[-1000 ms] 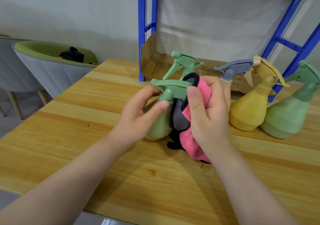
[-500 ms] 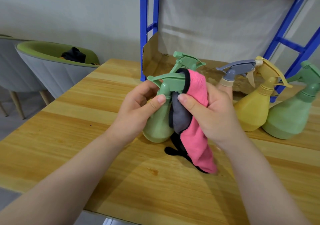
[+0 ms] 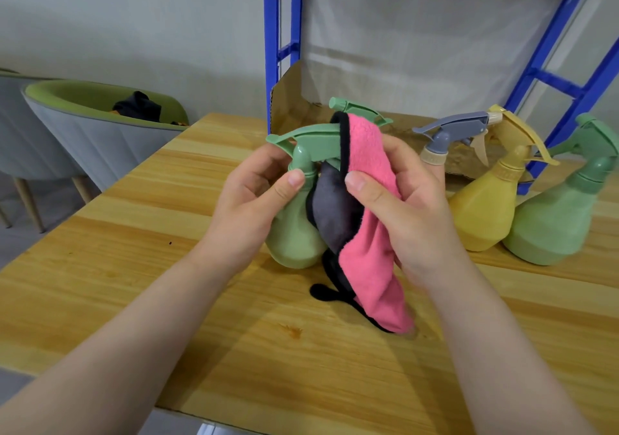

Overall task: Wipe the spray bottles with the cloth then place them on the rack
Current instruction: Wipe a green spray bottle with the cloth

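My left hand (image 3: 249, 207) grips a pale green spray bottle (image 3: 293, 237) by its neck, just above the wooden table (image 3: 134, 267). My right hand (image 3: 402, 207) holds a pink and grey cloth (image 3: 365, 233) with black trim against the bottle's trigger head and right side. The cloth's lower end hangs down to the table. Behind my right hand a second green trigger head (image 3: 355, 108) and a bottle with a grey trigger (image 3: 452, 130) are partly hidden. To the right stand a yellow bottle (image 3: 485, 210) and another green bottle (image 3: 552, 220).
A blue metal rack (image 3: 273, 39) stands behind the table, with a cardboard sheet (image 3: 294, 99) lying on its low shelf. A grey and green chair (image 3: 83, 133) with a dark item on its seat stands at the left. The table's near edge runs below my forearms.
The bottle was raised and tipped more upright in my left hand. My right hand slid the cloth up over the trigger head, and more of the pink side hangs loose.
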